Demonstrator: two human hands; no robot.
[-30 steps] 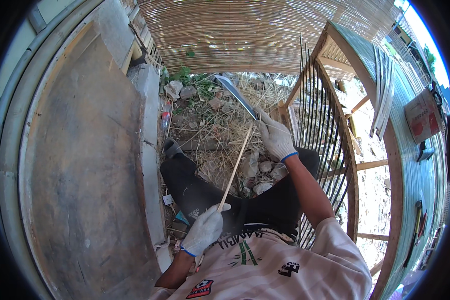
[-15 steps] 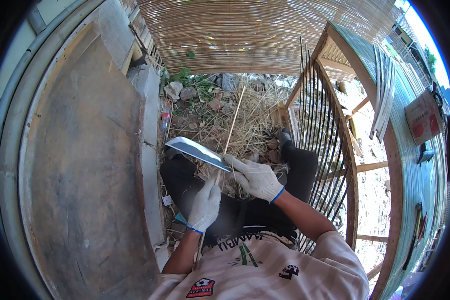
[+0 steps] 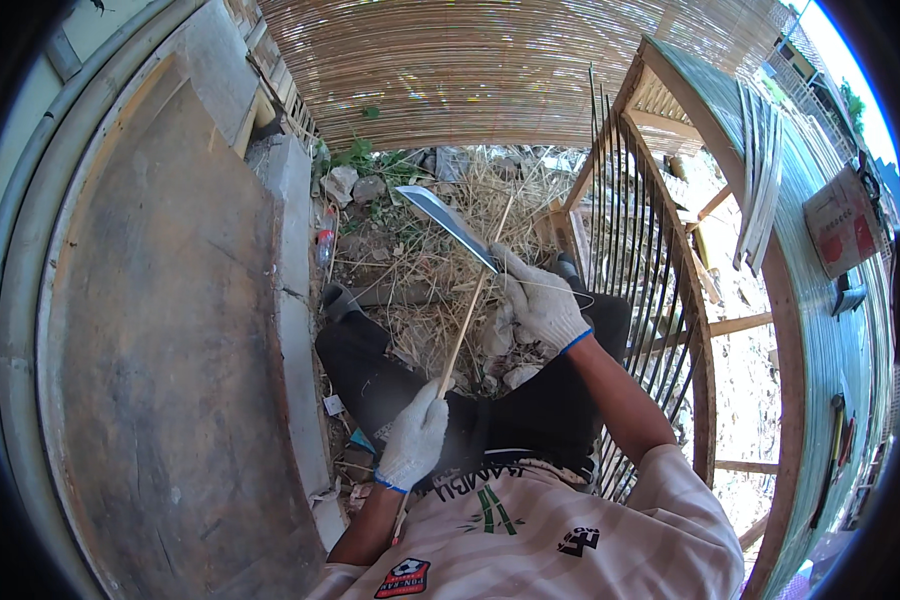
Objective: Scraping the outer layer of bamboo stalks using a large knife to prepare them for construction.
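My right hand (image 3: pixel 548 305), in a white knit glove with a blue cuff, is closed on a long-bladed knife (image 3: pixel 446 224); the grip is hidden in its fingers. The blade points up and to the left, its base against a thin pale bamboo stick (image 3: pixel 465 328). Lower down, my left hand (image 3: pixel 416 438), gloved the same way, is closed around that stick. The stick slants from beyond the blade down past my left wrist. A fine light strand (image 3: pixel 577 292) curls beside my right hand.
Dry shavings and stones (image 3: pixel 340 184) cover the ground ahead, before a slatted bamboo screen (image 3: pixel 440 75). On the left stands a large worn board (image 3: pixel 160 330). To the right, dark rods lean by a wooden frame (image 3: pixel 705 400); a bench (image 3: pixel 820 330) holds strips and a bucket (image 3: pixel 840 222).
My right hand and the knife have moved up and right along the stick, and the blade has turned more upright. My left hand has shifted slightly down, so the hands are farther apart.
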